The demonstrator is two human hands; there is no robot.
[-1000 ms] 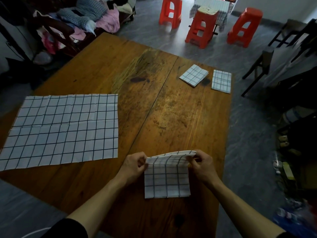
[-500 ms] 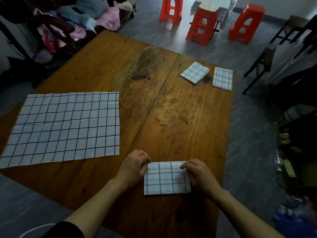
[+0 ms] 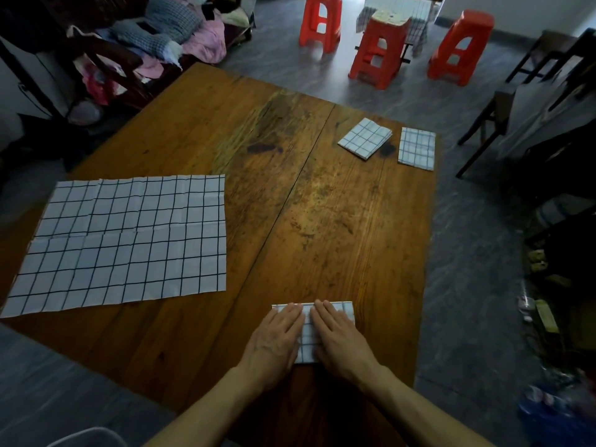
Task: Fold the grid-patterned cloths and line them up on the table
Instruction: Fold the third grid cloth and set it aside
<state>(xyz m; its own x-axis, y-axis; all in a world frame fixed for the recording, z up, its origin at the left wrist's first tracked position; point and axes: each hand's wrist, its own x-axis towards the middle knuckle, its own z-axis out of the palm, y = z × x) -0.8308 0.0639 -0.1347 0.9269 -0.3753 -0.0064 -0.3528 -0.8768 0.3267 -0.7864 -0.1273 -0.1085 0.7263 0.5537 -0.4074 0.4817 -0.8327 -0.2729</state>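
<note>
Pressing flat on a folded grid cloth point(image 3: 309, 333) at the near edge of the wooden table point(image 3: 338, 221), both hands lie side by side, palms down, fingers straight and close together, pointing away from the person. The left hand point(image 3: 277, 340) covers the cloth's left part, the right hand point(image 3: 338, 340) its right part, with a narrow strip of fabric showing between them and a band of cloth beyond the fingertips. Neither hand curls round anything; each simply bears on the cloth from above. Both forearms reach in from the bottom of the view.

No bin or basket is in sight; the table carries everything. An unfolded grid cloth point(image 3: 125, 240) lies spread flat on the table's left side, well apart from the hands. Near the far right corner sit two folded cloths: one point(image 3: 365, 138) turned at an angle, the other point(image 3: 416, 148) just beside it at the table's right edge. Three red stools point(image 3: 380, 50) stand on the floor beyond the table.
</note>
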